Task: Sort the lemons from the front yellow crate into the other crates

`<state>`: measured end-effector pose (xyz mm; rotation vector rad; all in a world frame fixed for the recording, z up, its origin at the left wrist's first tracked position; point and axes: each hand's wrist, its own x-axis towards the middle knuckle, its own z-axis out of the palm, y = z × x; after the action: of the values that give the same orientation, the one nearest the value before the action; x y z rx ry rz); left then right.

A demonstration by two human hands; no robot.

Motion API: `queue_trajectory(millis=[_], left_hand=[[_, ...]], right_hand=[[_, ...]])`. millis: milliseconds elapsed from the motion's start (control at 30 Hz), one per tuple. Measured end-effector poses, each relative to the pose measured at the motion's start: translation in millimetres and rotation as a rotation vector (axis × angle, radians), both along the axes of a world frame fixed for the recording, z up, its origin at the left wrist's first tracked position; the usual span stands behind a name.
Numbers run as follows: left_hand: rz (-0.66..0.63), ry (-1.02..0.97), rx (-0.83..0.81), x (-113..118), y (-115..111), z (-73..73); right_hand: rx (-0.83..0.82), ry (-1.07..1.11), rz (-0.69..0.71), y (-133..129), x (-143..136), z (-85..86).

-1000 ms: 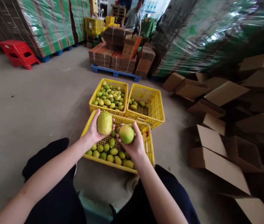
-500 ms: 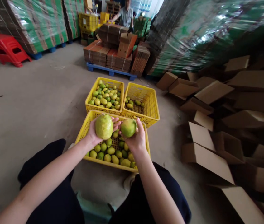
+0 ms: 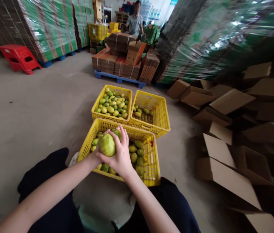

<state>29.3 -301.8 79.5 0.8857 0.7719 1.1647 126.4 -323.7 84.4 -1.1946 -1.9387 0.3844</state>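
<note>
My left hand (image 3: 97, 154) is mostly hidden behind a large yellow-green lemon (image 3: 106, 145) and cups it from below and the left. My right hand (image 3: 122, 158) reaches across, its thumb and fingers curled against the same lemon. A second, greener lemon (image 3: 116, 133) shows just behind, partly covered by the right fingers; which hand bears it is hard to see. Both hands are close together over a yellow crate (image 3: 154, 155) with many lemons lying in it.
Behind stand a yellow crate (image 3: 95, 104) well filled with lemons and another (image 3: 162, 111) holding several. Open cardboard boxes (image 3: 224, 174) are heaped at right. Flattened cartons lie on a blue pallet (image 3: 119, 80), a person (image 3: 134, 22) beyond. A red stool (image 3: 21, 58) stands at left.
My right hand has moved left, up against the lemon in my left hand. The two lemons, apart before, are now close together. The view has shifted slightly.
</note>
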Motion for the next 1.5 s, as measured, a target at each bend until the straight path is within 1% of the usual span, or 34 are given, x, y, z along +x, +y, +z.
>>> queue_trajectory(millis=[100,167,233,300,367,433,467,533,600,633,700,767,833,1033,1133,1200,1267,1300,1367,1400,1433,1500], left_hand=[[0.051,0.008,-0.027,-0.6,2.9,-1.9],[0.058,-0.035,-0.082,-2.4,9.7,0.8],[0.057,-0.095,-0.147,-5.8,18.3,6.4],[0.122,-0.149,-0.193,-10.1,25.9,12.8],[0.240,-0.131,-0.153,-14.6,30.6,17.8],[0.361,-0.029,-0.016,-18.7,31.2,20.4],[0.397,0.036,0.065,-20.4,29.9,21.0],[0.404,0.151,0.196,-22.2,24.3,21.7],[0.360,0.240,0.281,-21.5,16.2,22.2],[0.349,0.270,0.307,-20.4,11.8,22.5],[0.366,0.302,0.338,-17.6,4.2,23.0],[0.395,0.318,0.364,-15.3,-0.9,23.3],[0.387,0.336,0.392,-14.9,-2.8,23.7],[0.342,0.333,0.461,-22.2,-1.5,23.2],[0.314,0.333,0.509,-26.1,-3.7,22.7],[0.297,0.352,0.511,-26.9,-6.2,23.0],[0.301,0.350,0.487,-25.3,-7.6,23.1],[0.309,0.334,0.462,-23.7,-7.1,22.9],[0.334,0.264,0.354,-19.6,-2.3,21.3],[0.335,0.210,0.249,-17.5,2.1,19.9],[0.322,0.145,0.101,-15.7,7.6,18.3],[0.262,0.001,-0.283,-13.3,19.5,15.2]], right_hand=[[0.061,-0.080,0.112,-4.1,-3.0,4.8],[0.118,-0.071,0.150,-7.8,-4.6,8.2],[0.160,0.010,0.186,-11.8,-2.6,14.0],[0.147,0.140,0.204,-14.7,5.1,23.3],[0.092,0.255,0.159,-15.0,17.7,33.4],[0.073,0.298,0.061,-11.1,31.8,39.5],[0.084,0.294,0.013,-7.8,37.8,39.6],[0.114,0.271,-0.042,0.0,45.8,32.8],[0.118,0.274,-0.038,7.1,47.6,19.1],[0.113,0.290,-0.032,9.8,46.6,11.2],[0.115,0.322,-0.017,13.1,43.5,-2.6],[0.137,0.316,0.002,14.2,41.3,-10.9],[0.171,0.283,0.028,13.7,41.4,-13.3],[0.308,0.231,0.066,12.9,44.5,-10.2],[0.394,0.208,0.106,14.2,46.1,-12.1],[0.446,0.170,0.126,14.5,47.9,-13.7],[0.442,0.154,0.128,14.2,49.6,-13.5],[0.411,0.170,0.115,14.1,50.0,-12.4],[0.270,0.239,0.064,14.9,49.5,-8.5],[0.158,0.278,0.043,16.4,48.4,-6.3],[0.021,0.322,0.026,18.6,46.8,-4.4],[-0.294,0.456,0.006,25.5,42.2,-3.3]])
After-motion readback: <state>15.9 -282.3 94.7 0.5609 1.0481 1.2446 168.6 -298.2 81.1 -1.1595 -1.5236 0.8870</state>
